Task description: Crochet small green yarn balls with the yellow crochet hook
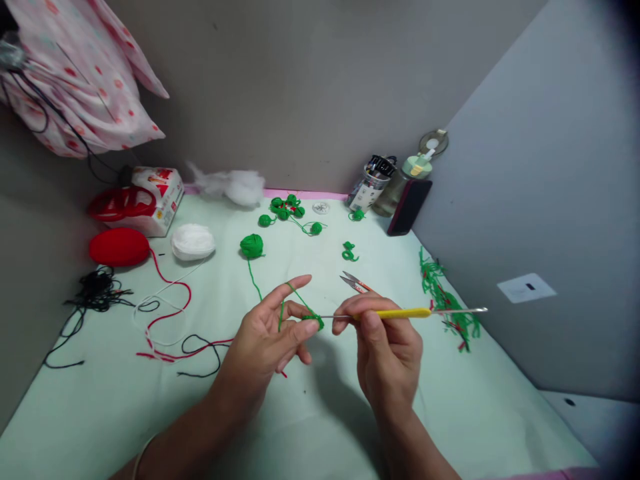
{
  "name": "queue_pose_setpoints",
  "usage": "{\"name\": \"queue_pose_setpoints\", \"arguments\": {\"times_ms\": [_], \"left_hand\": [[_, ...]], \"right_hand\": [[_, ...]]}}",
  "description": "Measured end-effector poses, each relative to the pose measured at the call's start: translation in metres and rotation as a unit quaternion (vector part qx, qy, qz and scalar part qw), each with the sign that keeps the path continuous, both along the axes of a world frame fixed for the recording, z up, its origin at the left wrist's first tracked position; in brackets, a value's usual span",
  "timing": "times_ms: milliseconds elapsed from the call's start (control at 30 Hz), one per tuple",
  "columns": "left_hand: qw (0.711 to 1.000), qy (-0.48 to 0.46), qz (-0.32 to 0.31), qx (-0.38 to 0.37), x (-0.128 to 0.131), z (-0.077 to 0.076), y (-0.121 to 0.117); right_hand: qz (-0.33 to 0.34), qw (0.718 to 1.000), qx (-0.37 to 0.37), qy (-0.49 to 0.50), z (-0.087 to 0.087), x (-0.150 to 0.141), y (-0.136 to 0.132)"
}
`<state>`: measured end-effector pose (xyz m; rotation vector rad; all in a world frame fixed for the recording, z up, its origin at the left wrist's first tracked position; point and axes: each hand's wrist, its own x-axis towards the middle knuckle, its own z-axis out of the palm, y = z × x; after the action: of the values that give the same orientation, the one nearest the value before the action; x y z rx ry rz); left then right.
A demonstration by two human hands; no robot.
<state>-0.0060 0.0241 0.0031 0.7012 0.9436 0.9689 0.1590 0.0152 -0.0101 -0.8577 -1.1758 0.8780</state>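
Between thumb and fingers, my left hand [273, 337] pinches a small green crochet piece [320, 323]. Green yarn loops over its raised index finger and runs back to a green yarn ball [251, 246]. My right hand [387, 347] grips a crochet hook [405, 313] by its yellow handle. One thin metal end of the hook points left and meets the green piece; the other sticks out to the right. Just beyond my right hand lie the blades of small scissors [356, 283], their handles hidden behind it.
Red yarn [119, 247], white yarn [193, 242] and tangled black yarn [103, 291] lie left. A tissue pack [167, 193] and white stuffing [243, 188] sit behind. Several small green crochet pieces [283, 208] rest at the back. A phone [409, 208], bottle [393, 192] and pen cup [367, 190] stand back right; green scraps [450, 303] lie right.
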Motion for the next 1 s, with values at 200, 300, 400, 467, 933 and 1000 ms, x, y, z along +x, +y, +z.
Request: {"name": "queue_pose_setpoints", "arguments": {"times_ms": [200, 300, 400, 467, 933, 1000], "left_hand": [[1.0, -0.007, 0.003, 0.008, 0.0008, -0.0019, 0.0006], [1.0, -0.016, 0.0, 0.02, 0.002, -0.0028, 0.0003], [0.999, -0.018, 0.001, 0.027, 0.0028, -0.003, -0.0002], [0.999, -0.024, 0.005, 0.028, 0.0032, -0.003, -0.0001], [0.998, 0.018, 0.048, 0.025, 0.0045, -0.0085, -0.0043], [0.999, 0.004, 0.03, 0.026, 0.0046, -0.0071, -0.0041]], "right_hand": [[0.007, 0.999, -0.019, 0.024, -0.0005, -0.0003, 0.0019], [0.013, 0.999, -0.021, 0.023, -0.0016, 0.0003, 0.0021], [0.012, 1.0, -0.022, 0.019, -0.0021, 0.0006, 0.0017], [0.01, 1.0, -0.021, 0.016, -0.0021, 0.0005, 0.0012], [-0.037, 0.985, 0.083, -0.146, -0.0002, -0.0014, -0.0055], [-0.014, 0.99, 0.065, -0.122, -0.0004, -0.0013, -0.0044]]}}
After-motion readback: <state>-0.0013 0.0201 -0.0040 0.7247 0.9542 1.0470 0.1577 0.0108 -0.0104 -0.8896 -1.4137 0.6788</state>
